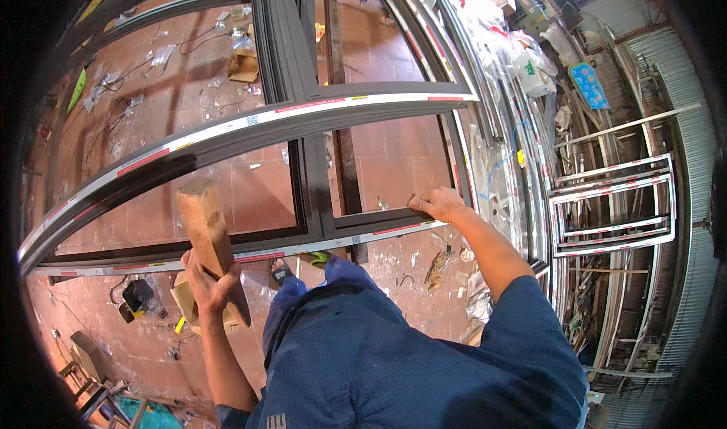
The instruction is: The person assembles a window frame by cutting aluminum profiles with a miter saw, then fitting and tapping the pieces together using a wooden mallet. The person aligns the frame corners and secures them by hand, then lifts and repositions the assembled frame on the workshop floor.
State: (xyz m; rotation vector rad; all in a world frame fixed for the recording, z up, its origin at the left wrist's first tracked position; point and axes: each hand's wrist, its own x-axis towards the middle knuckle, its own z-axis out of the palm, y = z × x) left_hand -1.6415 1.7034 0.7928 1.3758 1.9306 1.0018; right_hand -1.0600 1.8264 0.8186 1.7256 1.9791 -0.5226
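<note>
Brown wood first, since that's what catches my eye: in the head view the left hand (pixel 204 283) has its grip closed around a chunky wooden block (pixel 203 209), tilted, top end up over the near rail of a big dark frame (pixel 314 175). Can't tell if wood and rail touch. Right hand (pixel 441 203) lies on that same rail, further right, near the corner; honestly can't tell if that grip is closed round it. Red-and-white strips run along the rails, reddish tile floor (pixel 390 156) shows through the openings, and a smaller frame (pixel 615 246) stands well apart, off right.
</note>
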